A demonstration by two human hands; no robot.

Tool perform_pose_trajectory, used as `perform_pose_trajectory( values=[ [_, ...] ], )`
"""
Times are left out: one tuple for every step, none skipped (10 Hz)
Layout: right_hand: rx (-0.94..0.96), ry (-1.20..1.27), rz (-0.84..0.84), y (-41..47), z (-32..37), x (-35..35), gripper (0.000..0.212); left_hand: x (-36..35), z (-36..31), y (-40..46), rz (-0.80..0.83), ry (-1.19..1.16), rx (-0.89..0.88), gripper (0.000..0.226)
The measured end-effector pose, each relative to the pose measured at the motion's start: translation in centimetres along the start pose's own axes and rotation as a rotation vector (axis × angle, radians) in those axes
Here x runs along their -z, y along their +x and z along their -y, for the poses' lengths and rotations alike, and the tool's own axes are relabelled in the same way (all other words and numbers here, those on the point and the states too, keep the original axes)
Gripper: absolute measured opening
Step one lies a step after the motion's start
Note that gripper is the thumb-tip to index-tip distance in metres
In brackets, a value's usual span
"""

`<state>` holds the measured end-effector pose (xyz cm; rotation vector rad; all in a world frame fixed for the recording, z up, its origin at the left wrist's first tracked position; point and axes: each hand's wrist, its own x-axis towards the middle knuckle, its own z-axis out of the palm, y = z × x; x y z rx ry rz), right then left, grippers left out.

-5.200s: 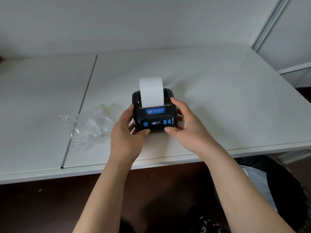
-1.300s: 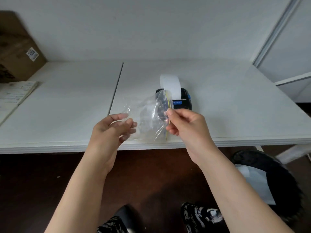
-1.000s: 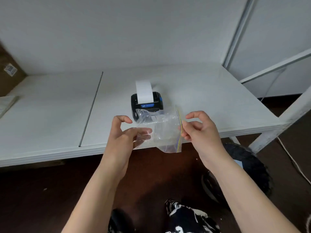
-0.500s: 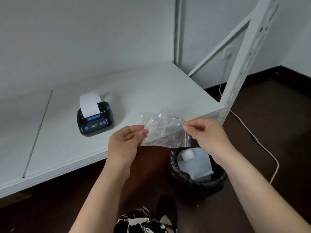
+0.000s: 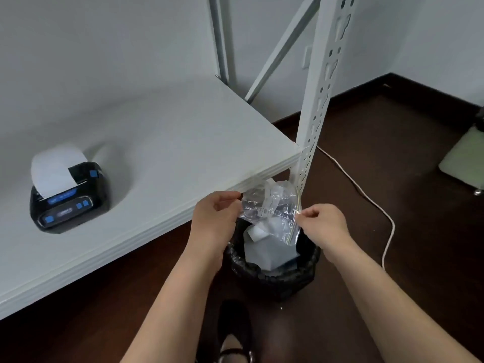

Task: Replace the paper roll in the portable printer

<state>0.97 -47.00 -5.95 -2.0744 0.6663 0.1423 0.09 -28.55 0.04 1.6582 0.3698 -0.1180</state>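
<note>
The black portable printer (image 5: 68,203) with blue buttons sits on the white table (image 5: 162,142) at the left, its lid shut and a strip of white paper (image 5: 53,169) curling up from its slot. I hold an empty clear zip bag (image 5: 272,208) above a black waste bin (image 5: 275,268). My left hand (image 5: 216,216) pinches the bag's left edge and my right hand (image 5: 320,222) pinches its zip edge on the right.
The bin stands on the dark floor just under the table's right corner and holds white paper waste (image 5: 269,244). A white perforated rack post (image 5: 318,100) rises beside it. A pale cable (image 5: 366,195) trails across the floor to the right.
Both hands let go of the printer, picked the clear bag up off the table and carried it right. The bag has come down to just over the bin.
</note>
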Motion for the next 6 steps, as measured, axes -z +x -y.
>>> perform_pose_trajectory(
  values=[
    [-0.087, -0.081, -0.006, 0.5, -0.8, -0.5, 0.015, -0.1, 0.7, 0.4, 0.0, 0.003, 0.023, 0.016],
    [-0.149, -0.154, -0.011, 0.4, -1.5, -1.1, 0.01, 0.1, 1.2, 0.6, 0.001, 0.024, 0.032, 0.016],
    [-0.156, -0.183, 0.033, -0.1, -1.7, -1.5, 0.022, 0.2, 1.2, 0.7, 0.003, 0.019, 0.028, 0.016],
    [-0.135, -0.193, 0.093, -0.6, -1.6, -1.4, 0.029, 0.3, 0.9, 0.5, 0.001, 0.008, 0.01, 0.015],
    [-0.101, -0.168, 0.116, -0.8, -1.0, -1.0, 0.029, 0.5, 0.3, 0.1, 0.005, 0.001, -0.007, 0.015],
    [-0.059, -0.14, 0.107, -1.3, 0.2, -0.4, 0.025, 0.7, -0.2, -0.5, -0.01, 0.01, -0.034, 0.015]
  ],
)
